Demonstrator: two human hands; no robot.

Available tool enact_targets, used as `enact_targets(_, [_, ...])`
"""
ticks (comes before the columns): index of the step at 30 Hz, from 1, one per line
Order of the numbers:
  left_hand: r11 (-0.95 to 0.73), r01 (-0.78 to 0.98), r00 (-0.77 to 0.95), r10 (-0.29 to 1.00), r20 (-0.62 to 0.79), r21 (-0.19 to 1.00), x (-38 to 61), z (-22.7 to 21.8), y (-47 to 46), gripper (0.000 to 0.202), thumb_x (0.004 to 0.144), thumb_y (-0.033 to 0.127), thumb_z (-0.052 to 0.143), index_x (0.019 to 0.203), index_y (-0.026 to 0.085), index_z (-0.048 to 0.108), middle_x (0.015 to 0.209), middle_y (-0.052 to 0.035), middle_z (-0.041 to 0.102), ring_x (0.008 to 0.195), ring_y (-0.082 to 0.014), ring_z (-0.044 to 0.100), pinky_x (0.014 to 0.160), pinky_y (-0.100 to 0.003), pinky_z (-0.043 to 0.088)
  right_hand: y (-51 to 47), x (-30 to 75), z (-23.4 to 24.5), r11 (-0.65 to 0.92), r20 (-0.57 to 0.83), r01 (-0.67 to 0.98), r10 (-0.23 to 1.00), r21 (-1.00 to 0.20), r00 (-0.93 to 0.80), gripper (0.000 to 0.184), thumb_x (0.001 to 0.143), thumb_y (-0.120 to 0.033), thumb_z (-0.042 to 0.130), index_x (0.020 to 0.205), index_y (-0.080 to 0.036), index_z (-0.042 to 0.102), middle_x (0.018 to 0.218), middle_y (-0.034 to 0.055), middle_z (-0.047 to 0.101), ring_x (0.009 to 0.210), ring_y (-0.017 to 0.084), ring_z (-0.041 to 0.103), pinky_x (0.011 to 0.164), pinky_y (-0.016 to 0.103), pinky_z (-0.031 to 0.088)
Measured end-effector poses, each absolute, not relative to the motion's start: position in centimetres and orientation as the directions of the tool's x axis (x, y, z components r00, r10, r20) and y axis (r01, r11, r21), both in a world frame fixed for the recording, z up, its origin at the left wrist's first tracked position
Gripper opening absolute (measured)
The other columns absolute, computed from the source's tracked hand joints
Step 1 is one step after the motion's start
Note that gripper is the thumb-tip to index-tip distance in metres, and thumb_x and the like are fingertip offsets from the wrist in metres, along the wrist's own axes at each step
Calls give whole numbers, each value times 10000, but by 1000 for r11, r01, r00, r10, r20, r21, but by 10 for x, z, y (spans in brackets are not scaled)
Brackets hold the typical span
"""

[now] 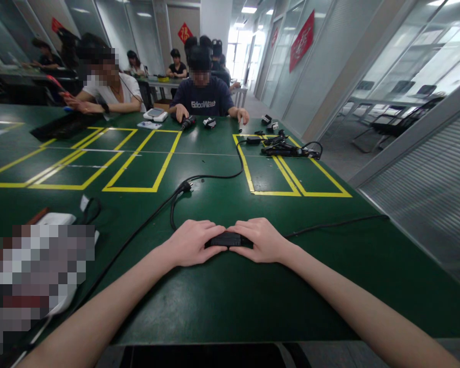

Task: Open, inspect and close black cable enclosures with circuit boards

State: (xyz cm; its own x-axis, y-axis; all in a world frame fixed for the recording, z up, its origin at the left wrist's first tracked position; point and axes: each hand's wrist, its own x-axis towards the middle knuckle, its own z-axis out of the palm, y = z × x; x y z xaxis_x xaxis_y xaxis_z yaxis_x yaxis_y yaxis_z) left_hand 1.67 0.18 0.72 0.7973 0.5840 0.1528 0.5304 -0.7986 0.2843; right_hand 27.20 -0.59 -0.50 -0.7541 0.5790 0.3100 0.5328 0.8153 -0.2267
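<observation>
A black power adapter [226, 239] lies low over the green table, gripped at both ends. My left hand [191, 243] has its fingers and thumb closed around the left end. At the other end my right hand [261, 240] grips it the same way, and the fingertips of both hands nearly meet. Fingers cover much of the adapter. From its right side a thin black cable [337, 224] runs toward the table's right edge. Beyond my left hand lies a black power plug [185, 187] with its cord looping back behind that hand.
Yellow tape rectangles [130, 190] mark the green table [230, 306]. Black devices with cables [287, 149] lie at the far right. Across the table a person [201, 99] has one hand by a power drill [188, 122]. A white-edged object, partly blurred [57, 219], sits at left.
</observation>
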Motion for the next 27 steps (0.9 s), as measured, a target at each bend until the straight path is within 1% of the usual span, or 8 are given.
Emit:
enact_targets(2, [-783,538,785,600,153,312,17,8,1,378,1010,489,568,1259,214,640,1065,-76,763,951,-247,722,801,-315,520,-6,272,-6,824,317,534,566,-190,-761,303,1024,-416,582,1165,-159,660,895,48,719,728,176,675,665,299,450])
enact_targets(5, [-690,594,716,688,117,414,20,13,0,435,960,586,601,1189,224,675,1075,-64,765,961,-250,719,821,-319,516,-7,272,-7,861,366,507,488,-52,-792,358,1071,-417,487,1215,-130,646,964,89,740,745,185,683,656,312,459])
enact_targets(9, [-529,690,615,788,-16,494,25,21,-1,457,1046,561,437,949,210,714,909,-37,756,826,-219,693,727,-296,463,-7,272,-7,867,447,481,382,131,-809,410,1111,-334,359,1327,-89,606,1124,154,743,861,205,708,687,326,492])
enact_targets(12, [-477,700,592,804,-58,532,26,22,-1,428,1030,560,496,927,209,718,865,-21,748,774,-205,680,679,-284,423,-6,273,-9,847,465,504,383,168,-798,395,1105,-295,373,1372,-105,592,1169,157,735,921,211,711,726,328,517])
enact_targets(16, [-491,663,580,814,27,565,23,16,0,313,967,518,651,1015,212,697,947,-13,753,841,-207,691,717,-286,445,-3,273,-8,842,427,522,425,137,-798,383,1079,-272,430,1411,-145,574,1170,141,734,928,207,717,760,322,544])
enact_targets(20, [-656,624,651,737,182,424,21,9,0,288,956,481,698,986,202,632,939,-24,717,825,-203,665,711,-293,457,-3,272,-1,889,394,457,414,17,-821,412,1069,-393,497,1397,-154,567,1171,138,734,932,221,726,752,327,561])
enact_targets(24, [-753,591,705,657,268,291,21,5,2,312,961,492,699,943,197,598,893,-36,690,826,-218,651,710,-312,468,-3,271,-1,868,439,464,491,-176,-753,273,1085,-326,481,1262,-161,607,1062,105,756,917,198,728,785,311,569])
enact_targets(27, [-755,594,697,655,292,277,21,3,3,306,965,489,693,1014,196,618,936,-46,704,868,-230,659,751,-332,492,-3,271,-3,873,485,467,471,-138,-737,233,1082,-325,500,1195,-163,624,1030,107,765,880,209,725,760,329,561])
